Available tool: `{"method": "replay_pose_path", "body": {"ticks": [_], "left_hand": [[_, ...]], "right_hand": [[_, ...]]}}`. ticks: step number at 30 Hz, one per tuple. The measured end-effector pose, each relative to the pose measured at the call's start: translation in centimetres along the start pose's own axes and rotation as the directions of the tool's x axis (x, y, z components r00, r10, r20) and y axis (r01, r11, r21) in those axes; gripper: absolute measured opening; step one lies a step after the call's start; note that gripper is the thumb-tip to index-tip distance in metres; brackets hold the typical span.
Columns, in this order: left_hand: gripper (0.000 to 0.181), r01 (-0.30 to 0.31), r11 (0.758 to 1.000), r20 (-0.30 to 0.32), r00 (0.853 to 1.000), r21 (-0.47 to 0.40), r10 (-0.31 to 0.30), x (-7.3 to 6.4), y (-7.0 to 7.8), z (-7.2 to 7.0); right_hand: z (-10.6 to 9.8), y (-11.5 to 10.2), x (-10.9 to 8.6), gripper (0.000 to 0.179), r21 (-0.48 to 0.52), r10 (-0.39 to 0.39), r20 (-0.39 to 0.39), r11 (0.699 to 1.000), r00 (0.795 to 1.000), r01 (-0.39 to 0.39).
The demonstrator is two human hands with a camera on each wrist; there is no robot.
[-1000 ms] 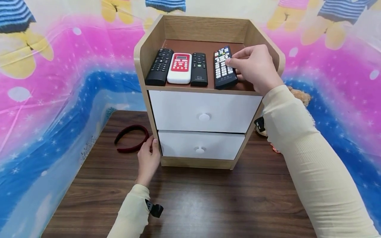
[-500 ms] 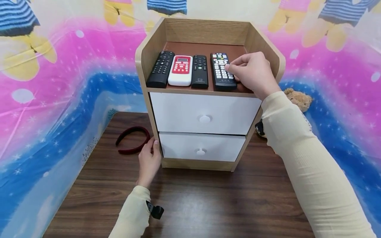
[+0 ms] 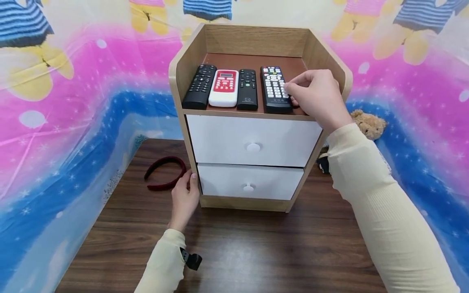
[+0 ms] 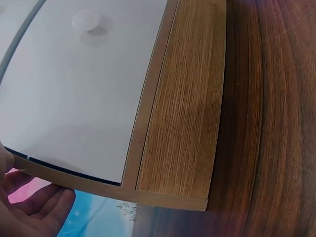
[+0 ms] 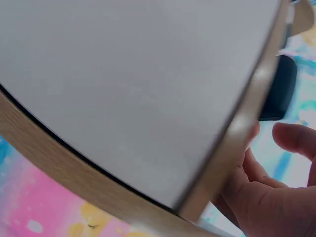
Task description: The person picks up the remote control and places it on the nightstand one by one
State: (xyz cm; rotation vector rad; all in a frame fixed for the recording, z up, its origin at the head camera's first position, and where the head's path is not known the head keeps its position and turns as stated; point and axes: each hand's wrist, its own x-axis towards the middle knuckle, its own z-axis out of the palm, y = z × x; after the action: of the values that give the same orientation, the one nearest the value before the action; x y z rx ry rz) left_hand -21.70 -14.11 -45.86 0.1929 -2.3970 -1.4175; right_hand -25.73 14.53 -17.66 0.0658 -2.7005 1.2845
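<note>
A small wooden cabinet (image 3: 256, 40) stands on the table, with two white drawers (image 3: 220, 136) pushed in. In its top tray lies a black remote control (image 3: 275, 87) with white keys, nearest my right hand (image 3: 318, 95). My right thumb and fingers are parted beside the remote's right edge; the right wrist view shows a small gap between thumb and remote (image 5: 282, 89). Low on the cabinet's left side, my left hand (image 3: 184, 199) holds the side panel's edge, its thumb at the front and its fingers (image 4: 49, 207) along the outside.
To the left of this remote lie a narrow black remote (image 3: 247, 89), a white-and-red remote (image 3: 224, 87) and a larger black remote (image 3: 200, 86). A dark red headband (image 3: 165, 173) rests left of the cabinet, a teddy bear (image 3: 370, 124) at the right. Printed cloth (image 3: 91, 73) surrounds the table.
The black remote with white keys has gone from tilted to lying straight beside the others. My right fingers have loosened from it and shifted slightly right. My left hand keeps its place.
</note>
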Motion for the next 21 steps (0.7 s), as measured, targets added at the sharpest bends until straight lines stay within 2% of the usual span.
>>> {"method": "replay_pose_path", "body": {"ticks": [5,9,12,16,18,21], "left_hand": [[0.039,-0.046,0.998,-0.004,0.999,0.05,0.046,0.3,0.4,-0.2],[0.034,-0.074,0.994,-0.013,0.997,0.082,0.075,0.5,0.8,-0.4],[0.033,-0.084,0.992,-0.021,0.996,0.094,0.086,0.7,0.9,-0.4],[0.031,-0.1,0.989,-0.039,0.994,0.107,0.104,0.7,0.7,-0.3],[0.031,-0.107,0.989,-0.036,0.993,0.105,0.111,0.7,0.6,-0.3],[0.03,-0.118,0.988,-0.02,0.992,0.103,0.121,0.7,0.3,-0.5]], "right_hand": [[-0.8,1.0,-3.7,0.039,0.002,-0.108,-0.064,0.994,0.992,0.109],[-1.2,3.4,-6.9,0.04,0.012,-0.161,-0.14,0.986,0.977,0.164],[-1.0,6.2,-8.8,0.036,-0.001,-0.173,-0.216,0.984,0.961,0.177],[0.1,11.0,-9.8,0.03,-0.017,-0.158,-0.293,0.987,0.943,0.16],[1.0,13.5,-10.0,0.03,-0.043,-0.153,-0.306,0.988,0.94,0.146],[2.4,17.0,-10.3,0.032,-0.098,-0.158,-0.282,0.986,0.946,0.135]]}}
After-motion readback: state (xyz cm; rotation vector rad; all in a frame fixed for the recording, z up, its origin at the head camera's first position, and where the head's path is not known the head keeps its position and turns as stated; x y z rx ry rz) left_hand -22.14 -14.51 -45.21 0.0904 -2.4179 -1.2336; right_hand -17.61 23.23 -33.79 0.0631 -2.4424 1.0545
